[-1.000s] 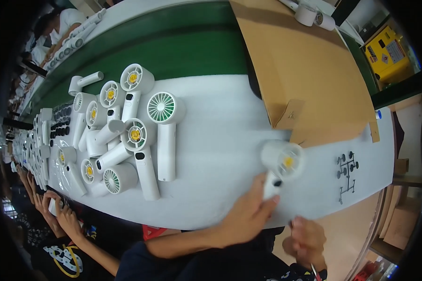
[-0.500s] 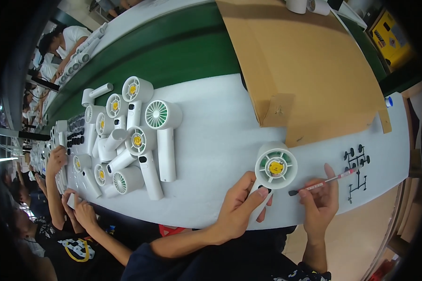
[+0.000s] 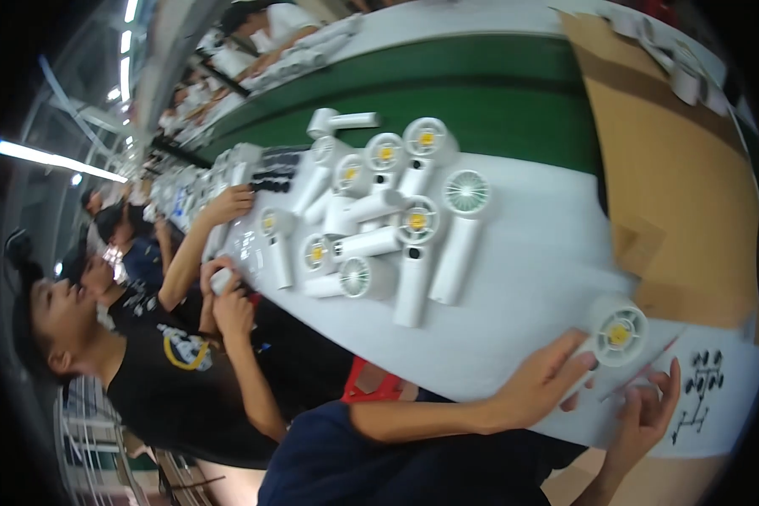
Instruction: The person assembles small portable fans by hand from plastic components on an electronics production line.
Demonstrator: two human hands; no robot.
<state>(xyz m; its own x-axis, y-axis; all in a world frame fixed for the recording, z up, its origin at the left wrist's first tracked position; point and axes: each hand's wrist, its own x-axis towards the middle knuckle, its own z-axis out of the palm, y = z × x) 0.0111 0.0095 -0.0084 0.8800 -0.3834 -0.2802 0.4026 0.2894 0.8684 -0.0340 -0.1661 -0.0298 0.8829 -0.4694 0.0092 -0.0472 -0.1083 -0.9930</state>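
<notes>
Your table [image 3: 535,232] has fans [image 3: 415,287] at ten o'clock. Left hand [image 3: 535,390] grips another fan [image 3: 619,332], maybe to see inside; right hand [image 3: 649,420], a pen [image 3: 647,366].

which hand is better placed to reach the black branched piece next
Likely the right hand: it's nearer the black branched piece, though it holds a thin stick. The left hand holds a white fan.

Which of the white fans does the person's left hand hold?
The fan near the right hand: the left hand grips its handle, while the clustered fans lie on the table.
</notes>
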